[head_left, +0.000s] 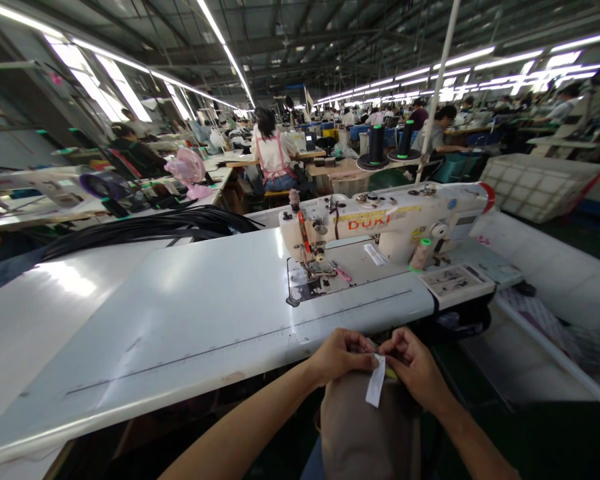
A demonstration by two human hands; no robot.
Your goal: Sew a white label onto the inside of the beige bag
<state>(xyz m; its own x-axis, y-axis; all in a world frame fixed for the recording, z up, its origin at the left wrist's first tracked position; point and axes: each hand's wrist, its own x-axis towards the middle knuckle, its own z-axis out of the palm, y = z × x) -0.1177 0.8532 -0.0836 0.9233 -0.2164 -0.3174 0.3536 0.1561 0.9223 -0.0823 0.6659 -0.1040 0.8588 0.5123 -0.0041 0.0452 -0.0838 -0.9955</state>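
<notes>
Over my lap, just in front of the table edge, lies a brownish-grey fabric piece point(370, 433). A narrow white label point(376, 383) hangs down over it from its top edge. My left hand point(343, 357) pinches the label's upper end between thumb and fingers. Close beside it, my right hand point(410, 363) has its fingers closed at the fabric's top edge, where a bit of yellow shows below the thumb. Exactly what the right fingertips grip is hidden. Beyond both hands stands a white sewing machine point(375, 223).
Pink-handled snippers point(341, 271) and another white label point(375, 255) lie on the machine bed. A thread cone point(420, 255) stands at its right. Black strips point(155, 230) are heaped behind the table point(190, 313). Other people work farther back, one in a pink apron point(275, 157).
</notes>
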